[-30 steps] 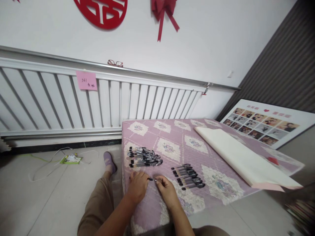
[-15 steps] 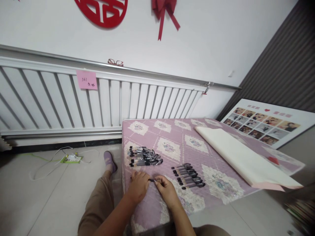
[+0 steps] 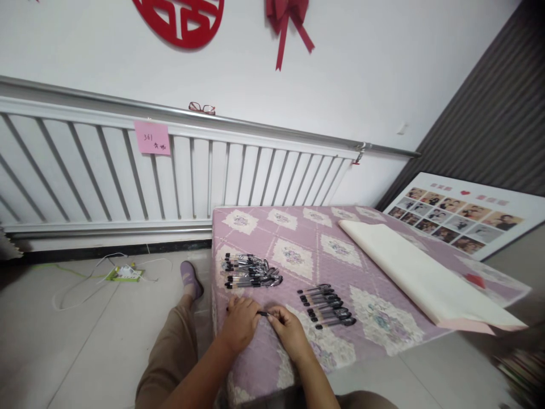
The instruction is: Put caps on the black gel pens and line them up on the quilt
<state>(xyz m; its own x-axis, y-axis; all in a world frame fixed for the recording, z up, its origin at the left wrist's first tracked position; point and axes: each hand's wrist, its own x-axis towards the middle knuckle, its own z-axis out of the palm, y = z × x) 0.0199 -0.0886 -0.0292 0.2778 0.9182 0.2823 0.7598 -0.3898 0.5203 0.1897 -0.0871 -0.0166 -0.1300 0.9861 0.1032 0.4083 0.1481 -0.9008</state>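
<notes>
Between my two hands, near the front left of the cloth-covered table, is a dark pen (image 3: 263, 313). My left hand (image 3: 240, 322) wraps round its barrel, hiding most of it. Thumb and fingers of my right hand (image 3: 286, 328) pinch the pen's other end. Just beyond my left hand lies a pile of black pens (image 3: 251, 272) in shiny clear wrapping. To the right of my right hand, several more black pens (image 3: 327, 307) lie side by side in a slanted row.
The table wears a purple patterned cloth (image 3: 293, 227). A large cream sheet (image 3: 409, 272) lies across its right side, near a photo board (image 3: 464, 213). Behind runs a white radiator (image 3: 247, 170) with a pink note (image 3: 152, 138). A power strip (image 3: 125, 273) with cables sits on the floor.
Both hands keep the same hold on the pen. The whole view has shifted very slightly; the pens on the table have not moved.
</notes>
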